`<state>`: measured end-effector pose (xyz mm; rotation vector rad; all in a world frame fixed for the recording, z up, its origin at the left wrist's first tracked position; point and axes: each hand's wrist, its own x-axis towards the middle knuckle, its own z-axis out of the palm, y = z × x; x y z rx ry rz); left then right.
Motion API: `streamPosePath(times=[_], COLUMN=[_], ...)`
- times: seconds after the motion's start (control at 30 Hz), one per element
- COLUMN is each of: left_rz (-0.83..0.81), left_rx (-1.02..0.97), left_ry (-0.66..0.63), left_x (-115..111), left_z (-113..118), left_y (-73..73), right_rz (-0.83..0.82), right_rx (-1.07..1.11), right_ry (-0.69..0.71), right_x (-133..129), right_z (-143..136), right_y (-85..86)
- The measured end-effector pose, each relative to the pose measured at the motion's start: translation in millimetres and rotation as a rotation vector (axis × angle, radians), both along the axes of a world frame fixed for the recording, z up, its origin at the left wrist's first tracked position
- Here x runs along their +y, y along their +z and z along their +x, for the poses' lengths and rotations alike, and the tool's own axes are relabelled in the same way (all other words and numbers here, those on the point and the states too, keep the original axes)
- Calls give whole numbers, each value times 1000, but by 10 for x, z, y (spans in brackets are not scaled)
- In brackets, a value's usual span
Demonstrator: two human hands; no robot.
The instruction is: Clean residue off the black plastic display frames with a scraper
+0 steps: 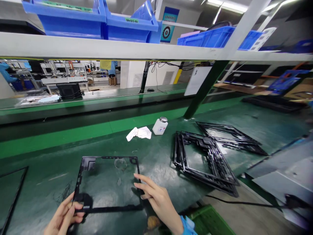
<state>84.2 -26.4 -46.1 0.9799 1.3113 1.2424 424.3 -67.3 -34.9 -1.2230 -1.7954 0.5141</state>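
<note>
A thin black rectangular frame [110, 209] with an open middle is at the front of the green bench. My left hand [65, 213] is closed on its lower left corner, thumb on top and fingers at the edge. My right hand [156, 199] lies across the right side bar, with its fingers stretched out and slightly apart. Whether those fingertips press on the bar is hard to tell. At the far left, part of another black frame [18, 192] lies on the bench.
Stacked black frames [205, 163] lie to the right, with more frames [232, 137] behind. A white bottle [160, 126] with a metal cap stands near a crumpled white cloth [139, 133]. A slanted green post [205, 91] rises behind. Blue bins [73, 21] sit overhead; a green crate [210, 220] is below.
</note>
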Motion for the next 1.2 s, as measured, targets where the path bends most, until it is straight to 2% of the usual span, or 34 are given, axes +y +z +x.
streamPosePath(times=[0.17,0.37,0.63,0.93,1.2], left_rz=[-105,-33,-26,-46,-45], left_rx=[-36,-70,-88,-72,-35], left_ry=[-122,-210,-296,-301,-305], left_x=[20,-62,-95,-102,-71], left_z=[24,206,186,204,182], left_y=[96,216,184,213,127], right_rz=[-60,-86,-76,-106,-89], right_rx=[-7,-66,-118,-135,-83], right_ry=[-66,-157,-235,-245,-339], right_x=[-4,35,35,36,72], right_z=[1,79,86,91,56], right_y=[-14,-102,-124,-133,-107])
